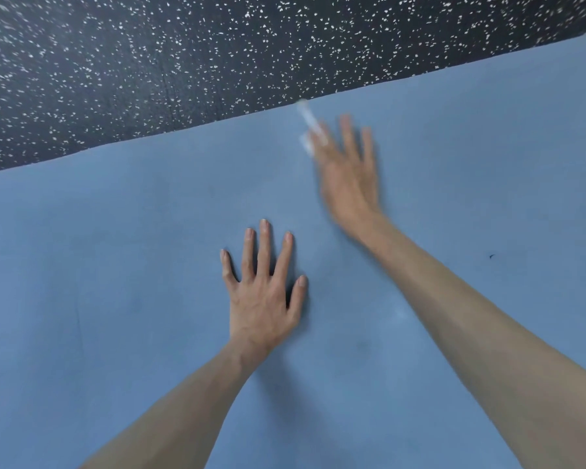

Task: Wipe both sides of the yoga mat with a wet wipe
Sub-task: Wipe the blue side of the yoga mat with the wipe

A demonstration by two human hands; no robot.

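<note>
wet wipe (308, 128) under right hand (349, 170) fingers | yoga mat (115, 265) far edge

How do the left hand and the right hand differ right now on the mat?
The left hand lies sharp in the picture, fingers spread, with nothing under it; the right hand is motion-blurred with a white wet wipe under its fingers. The left hand sits mid-mat, nearer the person; the right hand reaches close to the far edge of the yoga mat. Both lie with fingers straight on the blue surface.
</note>
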